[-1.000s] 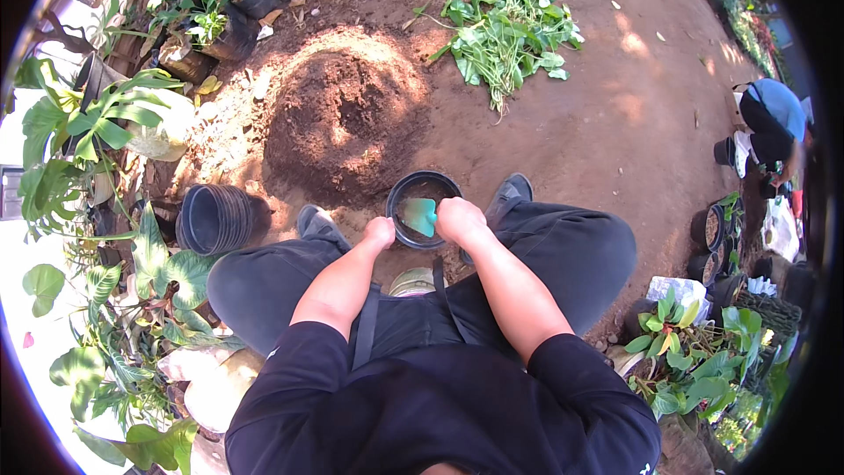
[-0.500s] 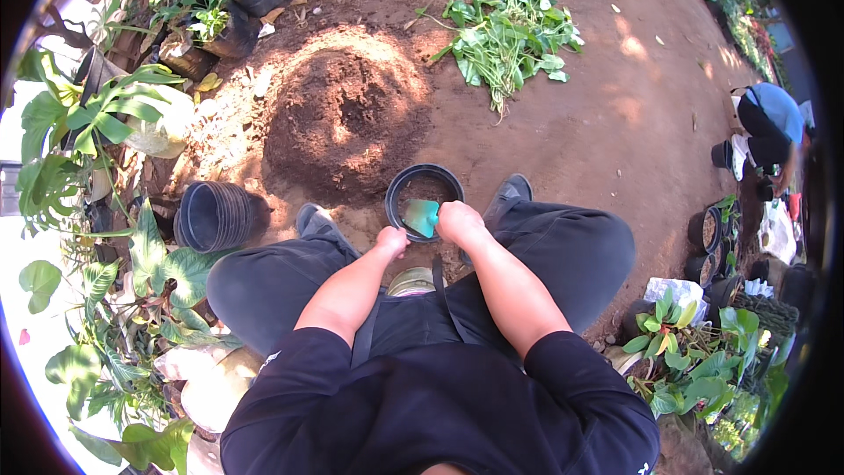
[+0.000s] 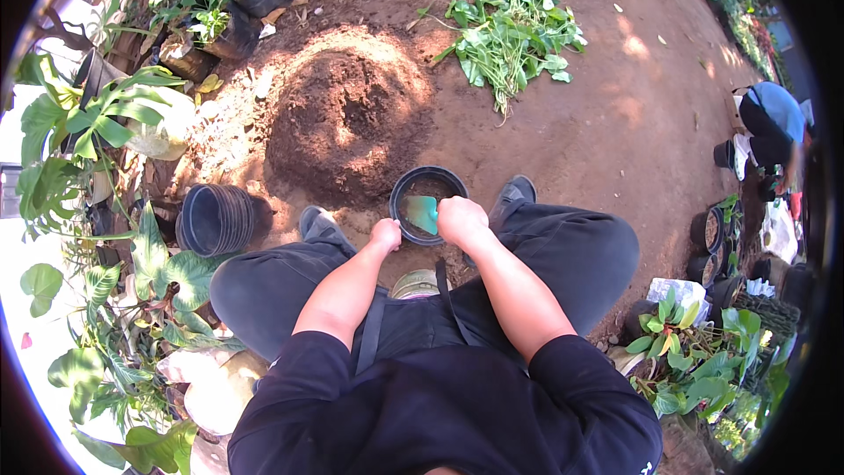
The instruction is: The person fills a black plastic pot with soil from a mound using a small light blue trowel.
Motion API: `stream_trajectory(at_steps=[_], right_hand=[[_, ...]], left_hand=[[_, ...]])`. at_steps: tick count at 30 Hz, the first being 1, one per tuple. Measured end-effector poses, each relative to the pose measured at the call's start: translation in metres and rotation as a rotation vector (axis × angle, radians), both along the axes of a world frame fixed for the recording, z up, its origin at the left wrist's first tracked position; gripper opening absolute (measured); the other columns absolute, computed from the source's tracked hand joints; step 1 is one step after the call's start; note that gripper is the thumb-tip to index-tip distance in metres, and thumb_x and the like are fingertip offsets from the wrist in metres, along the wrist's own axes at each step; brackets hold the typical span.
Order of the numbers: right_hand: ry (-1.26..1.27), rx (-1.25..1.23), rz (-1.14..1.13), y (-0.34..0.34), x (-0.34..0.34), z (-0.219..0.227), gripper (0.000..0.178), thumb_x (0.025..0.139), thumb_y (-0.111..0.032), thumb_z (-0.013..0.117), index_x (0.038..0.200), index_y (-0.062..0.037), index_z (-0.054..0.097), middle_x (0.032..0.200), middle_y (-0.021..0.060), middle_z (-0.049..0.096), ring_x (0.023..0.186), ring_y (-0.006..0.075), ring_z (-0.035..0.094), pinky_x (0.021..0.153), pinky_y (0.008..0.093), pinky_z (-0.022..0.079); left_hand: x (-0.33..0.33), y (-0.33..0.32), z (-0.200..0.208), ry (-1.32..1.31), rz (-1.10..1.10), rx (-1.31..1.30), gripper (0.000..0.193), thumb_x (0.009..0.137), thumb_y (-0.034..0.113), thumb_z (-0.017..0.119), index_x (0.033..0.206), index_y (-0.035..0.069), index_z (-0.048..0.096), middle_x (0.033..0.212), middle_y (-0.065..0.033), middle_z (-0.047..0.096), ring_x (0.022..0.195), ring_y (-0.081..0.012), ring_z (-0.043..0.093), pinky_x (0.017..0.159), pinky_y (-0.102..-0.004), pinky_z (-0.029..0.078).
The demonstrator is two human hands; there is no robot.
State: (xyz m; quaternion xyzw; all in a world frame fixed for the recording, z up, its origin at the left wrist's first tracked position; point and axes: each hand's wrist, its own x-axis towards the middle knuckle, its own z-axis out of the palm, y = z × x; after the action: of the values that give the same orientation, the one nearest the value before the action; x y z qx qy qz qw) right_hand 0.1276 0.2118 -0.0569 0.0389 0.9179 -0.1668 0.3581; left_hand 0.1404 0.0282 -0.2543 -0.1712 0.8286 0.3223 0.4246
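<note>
Between my feet stands a round black plant pot (image 3: 400, 183) with brown soil (image 3: 429, 187) inside. My right hand (image 3: 462, 220) is closed round the handle of a green hand trowel (image 3: 421, 212), whose blade lies over the soil within the pot. On the pot's near left rim, my left hand (image 3: 385, 235) is closed, gripping the edge. Just beyond the pot rises a mound of loose brown soil (image 3: 343, 114) with a hollow in its middle.
A stack of black pots (image 3: 211, 220) lies left of my left foot. Leafy green cuttings (image 3: 514, 40) are heaped on the ground beyond. Potted plants (image 3: 114, 114) line the left side, and more plants (image 3: 703, 361) stand at right. Another person (image 3: 772, 119) is at far right.
The trowel's blade has shifted slightly inside the pot, tilting as my right hand turns a little. My left hand has moved slightly up and left along the rim.
</note>
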Motion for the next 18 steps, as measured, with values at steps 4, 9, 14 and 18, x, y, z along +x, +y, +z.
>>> stream_trajectory(at_steps=[4, 9, 14, 18], right_hand=[[-0.056, -0.033, -0.084, 0.018, 0.008, -0.035, 0.021, 0.071, -0.009, 0.054, 0.086, -0.0037, 0.066, 0.089, 0.0178, 0.063, 0.086, 0.0297, 0.062, 0.074, 0.0385, 0.049], [0.009, -0.005, -0.022, -0.001, 0.002, 0.001, 0.022, 0.072, -0.012, 0.052, 0.087, -0.0025, 0.065, 0.091, 0.0182, 0.063, 0.086, 0.0313, 0.061, 0.075, 0.0395, 0.049], [-0.008, -0.046, -0.084, 0.001, 0.005, -0.021, 0.023, 0.072, -0.012, 0.052, 0.088, -0.0039, 0.065, 0.09, 0.0188, 0.063, 0.085, 0.0312, 0.062, 0.075, 0.0399, 0.049], [0.015, -0.005, -0.067, -0.003, 0.001, -0.002, 0.022, 0.071, -0.011, 0.053, 0.089, -0.0044, 0.065, 0.088, 0.0177, 0.063, 0.084, 0.0304, 0.062, 0.076, 0.0395, 0.049]], left_hand=[[-0.002, 0.008, -0.004, -0.039, 0.068, 0.069, 0.03, 0.092, 0.025, 0.041, 0.076, 0.001, 0.051, 0.06, -0.0069, 0.052, 0.045, -0.0175, 0.051, 0.041, -0.0319, 0.046], [0.003, -0.011, -0.035, 0.063, -0.181, 0.108, 0.03, 0.092, 0.025, 0.041, 0.076, 0.002, 0.05, 0.06, -0.0068, 0.052, 0.045, -0.0171, 0.05, 0.041, -0.0316, 0.046], [0.0, -0.013, -0.019, 0.001, -0.173, 0.008, 0.025, 0.09, 0.021, 0.041, 0.083, 0.003, 0.057, 0.067, -0.0081, 0.061, 0.052, -0.0203, 0.06, 0.05, -0.0329, 0.049], [-0.004, 0.006, 0.018, -0.071, 0.041, 0.058, 0.031, 0.092, 0.025, 0.036, 0.082, 0.002, 0.055, 0.061, -0.0089, 0.058, 0.051, -0.022, 0.059, 0.049, -0.0352, 0.048]])
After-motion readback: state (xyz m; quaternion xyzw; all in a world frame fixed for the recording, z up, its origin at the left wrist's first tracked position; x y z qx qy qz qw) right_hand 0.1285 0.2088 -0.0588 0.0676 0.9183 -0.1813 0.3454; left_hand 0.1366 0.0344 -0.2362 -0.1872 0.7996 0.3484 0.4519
